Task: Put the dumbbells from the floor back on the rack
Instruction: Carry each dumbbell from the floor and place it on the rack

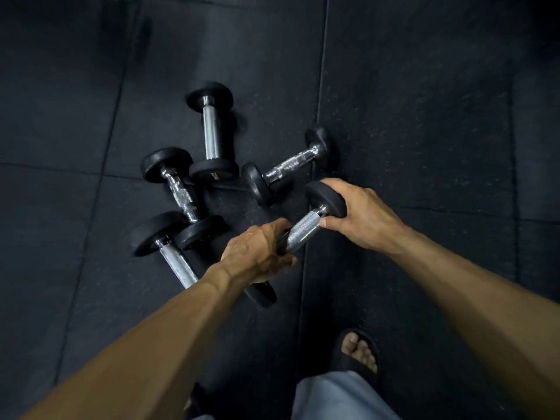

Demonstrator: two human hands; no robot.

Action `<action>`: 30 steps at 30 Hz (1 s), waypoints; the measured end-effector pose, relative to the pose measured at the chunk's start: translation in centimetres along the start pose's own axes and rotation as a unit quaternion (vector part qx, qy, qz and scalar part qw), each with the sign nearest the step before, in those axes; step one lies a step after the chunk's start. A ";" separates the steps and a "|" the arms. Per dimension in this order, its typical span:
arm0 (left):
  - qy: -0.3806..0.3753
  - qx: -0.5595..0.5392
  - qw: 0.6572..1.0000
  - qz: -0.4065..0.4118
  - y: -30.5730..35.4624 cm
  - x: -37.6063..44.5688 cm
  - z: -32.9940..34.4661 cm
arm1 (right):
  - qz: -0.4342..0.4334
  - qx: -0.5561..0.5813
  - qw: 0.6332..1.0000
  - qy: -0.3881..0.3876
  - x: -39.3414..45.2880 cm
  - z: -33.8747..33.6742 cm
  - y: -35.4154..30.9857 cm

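Both hands hold one small black dumbbell (304, 228) with a knurled chrome handle, lifted above the floor. My right hand (360, 212) grips its far head. My left hand (260, 253) wraps its near head and handle end. Several more black dumbbells lie on the dark floor: a smooth-handled one (211, 133) furthest away, a small one (288, 165) just beyond the held one, a knurled one (180, 192) at the left, and a smooth-handled one (177, 262) partly hidden under my left forearm. No rack is in view.
Dark rubber floor tiles (424, 116) with seams cover the whole view. My foot in a black sandal (359, 351) stands at the lower right, beside a grey trouser leg (333, 398).
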State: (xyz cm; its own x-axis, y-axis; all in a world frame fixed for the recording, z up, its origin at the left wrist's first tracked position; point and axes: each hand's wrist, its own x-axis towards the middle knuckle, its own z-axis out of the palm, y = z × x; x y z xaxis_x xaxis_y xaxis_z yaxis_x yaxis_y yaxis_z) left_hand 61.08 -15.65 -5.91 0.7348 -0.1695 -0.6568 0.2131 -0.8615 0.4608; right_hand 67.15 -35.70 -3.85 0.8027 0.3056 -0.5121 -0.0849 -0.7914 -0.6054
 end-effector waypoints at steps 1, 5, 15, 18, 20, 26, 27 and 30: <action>0.005 0.000 1.000 0.005 1.0 -0.8 -1.0 | -0.003 -0.002 1.000 0.004 -0.8 -1.4 -0.8; 0.020 0.015 0.999 0.020 5.4 -4.5 -5.9 | -0.012 -0.005 1.000 0.019 -4.3 -7.2 -4.8; 0.066 0.006 0.996 0.053 19.4 -15.3 -21.6 | -0.057 -0.054 0.996 0.050 -13.0 -26.2 -17.0; 0.081 -0.001 0.995 0.052 23.9 -18.2 -26.0 | -0.076 -0.073 0.993 0.060 -15.5 -32.2 -20.4; 0.087 0.003 0.994 0.061 27.0 -20.1 -28.7 | -0.085 -0.080 0.991 0.071 -17.2 -35.9 -22.2; 0.101 0.008 0.991 0.086 34.7 -23.9 -36.0 | -0.107 -0.094 0.985 0.094 -21.0 -45.5 -26.7; 0.101 0.010 0.991 0.091 35.8 -24.0 -37.1 | -0.109 -0.096 0.984 0.099 -21.4 -46.8 -27.2; 0.103 0.016 0.988 0.113 38.9 -23.8 -40.1 | -0.103 -0.099 0.983 0.119 -22.0 -50.8 -28.2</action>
State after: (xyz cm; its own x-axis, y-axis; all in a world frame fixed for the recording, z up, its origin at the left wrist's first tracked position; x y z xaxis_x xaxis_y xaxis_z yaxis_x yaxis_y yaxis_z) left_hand 77.71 -25.94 51.55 0.8779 -0.2613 -0.4012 0.0096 -0.8281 0.5604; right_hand 81.84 -47.02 55.40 0.9080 0.3562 -0.2204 0.1911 -0.8205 -0.5388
